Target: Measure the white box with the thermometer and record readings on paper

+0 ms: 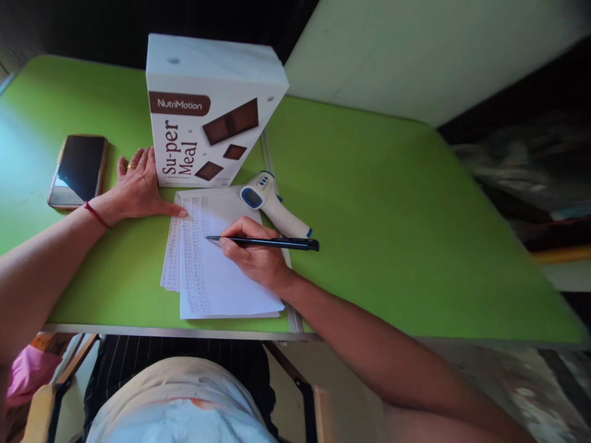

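My right hand (258, 255) grips a black pen (277, 242), its tip over the upper middle of a white sheet of paper (235, 283). Small handwritten rows run down the left side of that sheet. Under it, more written paper (172, 258) sticks out to the left. My left hand (138, 187) lies flat with fingers spread on the table, its thumb at the top left edge of the paper. Beside its fingers stands a white NutriMotion box (184, 160). A white and blue infrared thermometer (277, 206) rests at the paper's top right, just beyond my right hand.
A smartphone (78, 169) in a case lies left of my left hand on the green table (392, 234). A pale wall (392, 55) rises behind the table. Chair armrests (41, 409) flank my lap below the front edge.
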A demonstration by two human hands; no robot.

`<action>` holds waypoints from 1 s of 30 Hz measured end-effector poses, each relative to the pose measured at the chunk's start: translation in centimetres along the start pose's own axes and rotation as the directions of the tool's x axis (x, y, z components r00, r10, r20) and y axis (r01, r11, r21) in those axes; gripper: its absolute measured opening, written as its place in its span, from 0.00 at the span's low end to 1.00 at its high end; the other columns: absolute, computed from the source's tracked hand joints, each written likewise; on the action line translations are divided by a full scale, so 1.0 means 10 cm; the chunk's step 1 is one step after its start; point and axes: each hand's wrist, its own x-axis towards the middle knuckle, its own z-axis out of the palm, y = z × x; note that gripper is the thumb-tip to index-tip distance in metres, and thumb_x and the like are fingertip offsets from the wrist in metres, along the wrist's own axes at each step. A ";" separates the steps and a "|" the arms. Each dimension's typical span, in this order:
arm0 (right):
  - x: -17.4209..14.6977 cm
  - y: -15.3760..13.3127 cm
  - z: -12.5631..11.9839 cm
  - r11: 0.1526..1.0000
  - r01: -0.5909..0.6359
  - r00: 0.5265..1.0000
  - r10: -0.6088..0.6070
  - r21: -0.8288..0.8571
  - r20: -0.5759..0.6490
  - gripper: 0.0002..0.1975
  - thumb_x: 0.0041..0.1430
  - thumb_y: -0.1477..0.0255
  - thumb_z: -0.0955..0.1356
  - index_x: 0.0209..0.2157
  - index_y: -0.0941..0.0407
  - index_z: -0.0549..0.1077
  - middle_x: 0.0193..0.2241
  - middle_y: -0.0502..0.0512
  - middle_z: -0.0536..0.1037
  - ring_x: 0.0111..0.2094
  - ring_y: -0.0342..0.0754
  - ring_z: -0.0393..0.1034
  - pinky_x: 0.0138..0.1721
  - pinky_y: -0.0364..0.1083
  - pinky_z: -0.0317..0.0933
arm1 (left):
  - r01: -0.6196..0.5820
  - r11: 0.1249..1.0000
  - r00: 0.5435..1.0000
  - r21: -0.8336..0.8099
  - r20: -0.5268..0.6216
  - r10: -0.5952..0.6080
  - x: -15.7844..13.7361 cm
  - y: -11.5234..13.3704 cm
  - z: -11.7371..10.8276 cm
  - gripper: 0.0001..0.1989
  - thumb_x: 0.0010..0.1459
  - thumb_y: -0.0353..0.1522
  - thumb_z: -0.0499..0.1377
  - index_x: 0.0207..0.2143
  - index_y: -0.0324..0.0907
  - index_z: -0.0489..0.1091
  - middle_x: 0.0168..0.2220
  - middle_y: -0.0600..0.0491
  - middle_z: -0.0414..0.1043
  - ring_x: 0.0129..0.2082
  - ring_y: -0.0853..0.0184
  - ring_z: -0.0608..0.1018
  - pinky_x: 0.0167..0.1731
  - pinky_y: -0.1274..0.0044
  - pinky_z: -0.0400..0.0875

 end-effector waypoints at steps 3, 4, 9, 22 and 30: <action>0.00 0.00 0.00 1.000 -0.007 1.000 0.007 0.013 0.000 0.06 0.58 0.66 0.70 0.28 0.50 0.72 0.21 0.45 0.73 0.22 0.43 0.62 0.27 0.44 0.64 | -0.025 1.000 1.000 -0.008 -0.012 0.025 0.01 -0.03 0.01 0.86 0.26 0.76 0.65 0.83 0.47 0.43 0.82 0.37 0.48 0.81 0.23 0.45 0.78 0.38 0.33; 0.00 0.00 0.00 1.000 -0.011 1.000 0.011 0.009 0.000 0.07 0.58 0.66 0.70 0.28 0.50 0.72 0.21 0.45 0.73 0.22 0.43 0.62 0.27 0.44 0.64 | -0.037 0.999 0.999 -0.012 -0.021 0.037 0.02 -0.04 0.02 0.85 0.27 0.76 0.66 0.83 0.50 0.43 0.82 0.38 0.50 0.81 0.23 0.45 0.78 0.37 0.34; 0.01 0.01 -0.01 1.000 -0.005 1.000 0.005 0.000 0.011 0.08 0.59 0.65 0.71 0.28 0.50 0.71 0.21 0.44 0.73 0.22 0.43 0.61 0.27 0.44 0.63 | -0.040 0.999 0.999 0.001 -0.022 0.040 0.02 -0.06 0.03 0.84 0.29 0.74 0.68 0.83 0.49 0.42 0.82 0.35 0.50 0.81 0.23 0.46 0.77 0.36 0.35; 0.00 0.01 0.00 1.000 -0.013 1.000 0.013 -0.010 -0.012 0.09 0.60 0.66 0.71 0.28 0.50 0.69 0.20 0.44 0.72 0.22 0.44 0.62 0.26 0.44 0.65 | -0.048 0.999 0.998 -0.014 -0.027 0.048 0.02 -0.07 0.02 0.84 0.29 0.75 0.67 0.83 0.52 0.41 0.81 0.38 0.53 0.81 0.23 0.46 0.77 0.36 0.34; 0.00 0.02 -0.01 1.000 -0.004 1.000 0.004 -0.007 0.010 0.10 0.60 0.65 0.71 0.27 0.50 0.69 0.20 0.44 0.71 0.21 0.44 0.62 0.26 0.44 0.63 | -0.047 0.999 0.999 -0.019 -0.024 0.047 0.02 -0.08 0.03 0.84 0.29 0.74 0.67 0.83 0.52 0.40 0.82 0.39 0.50 0.81 0.24 0.44 0.78 0.37 0.33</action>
